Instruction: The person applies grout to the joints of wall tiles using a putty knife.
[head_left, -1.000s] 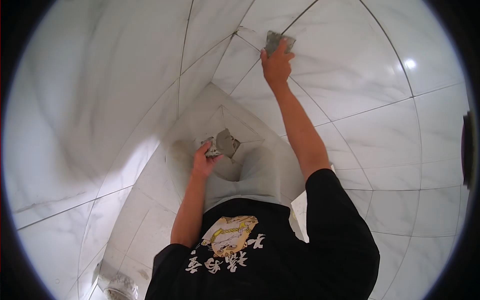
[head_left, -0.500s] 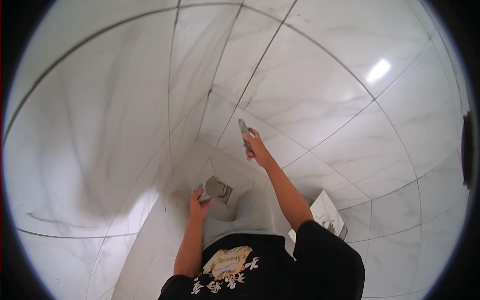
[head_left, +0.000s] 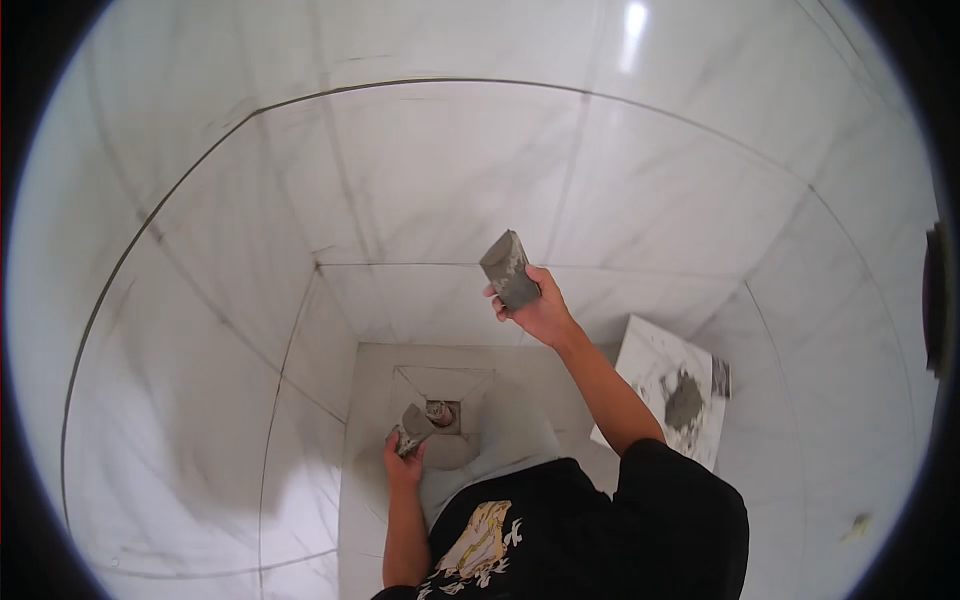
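Observation:
My right hand [head_left: 545, 308] is raised in front of the tiled wall, closed around a flat grey scraper [head_left: 511, 272] smeared with cement grout. The scraper's wide face is turned toward me, apart from the wall. Lower down, my left hand [head_left: 403, 462] grips a small grey piece caked with grout [head_left: 410, 428]; its exact kind is hard to make out. Just beside that piece, a square floor drain opening [head_left: 451, 417] with a round pipe in it shows between the floor tiles.
A loose white marbled tile [head_left: 640, 362] bearing a dark pile of grout [head_left: 684, 400] lies to the right, behind my right forearm. White marbled wall tiles [head_left: 440, 170] with dark joints surround the corner. The beige floor [head_left: 375, 355] meets the wall ahead.
My view has swung round, with the wall corner, drain and loose tile now more visible. The scraper in my right hand has turned from edge-on to face-on. Both hands keep their hold.

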